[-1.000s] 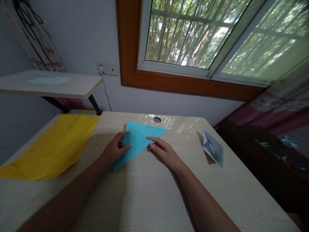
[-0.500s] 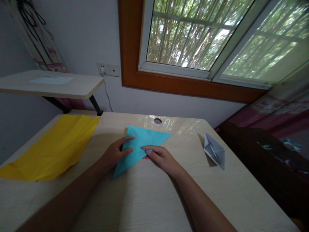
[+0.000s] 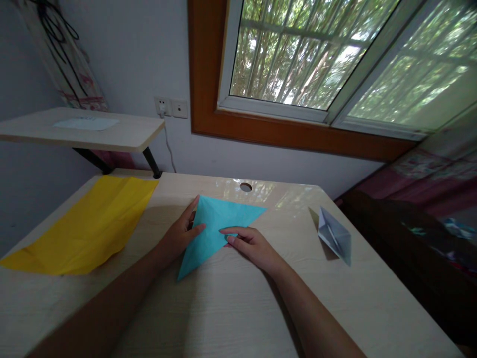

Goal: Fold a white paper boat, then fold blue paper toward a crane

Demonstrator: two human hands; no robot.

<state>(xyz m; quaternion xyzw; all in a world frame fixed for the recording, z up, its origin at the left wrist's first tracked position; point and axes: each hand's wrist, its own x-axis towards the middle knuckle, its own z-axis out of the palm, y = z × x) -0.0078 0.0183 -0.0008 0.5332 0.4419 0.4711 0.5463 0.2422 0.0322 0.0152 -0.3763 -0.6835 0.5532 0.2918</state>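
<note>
A turquoise sheet folded into a triangle lies flat on the pale wooden table. My left hand rests on its left edge, thumb on top of the paper and fingers stretched along the edge toward the far corner. My right hand presses its fingertips on the lower right edge of the triangle. Both hands hold the sheet down against the table.
A large yellow sheet lies at the left of the table. A small grey-white folded paper boat stands at the right. A cable hole sits near the table's far edge. A raised shelf and a window are behind.
My right hand has slid left along the triangle's lower edge. My left fingers have stretched up along the left edge. The paper has barely shifted.
</note>
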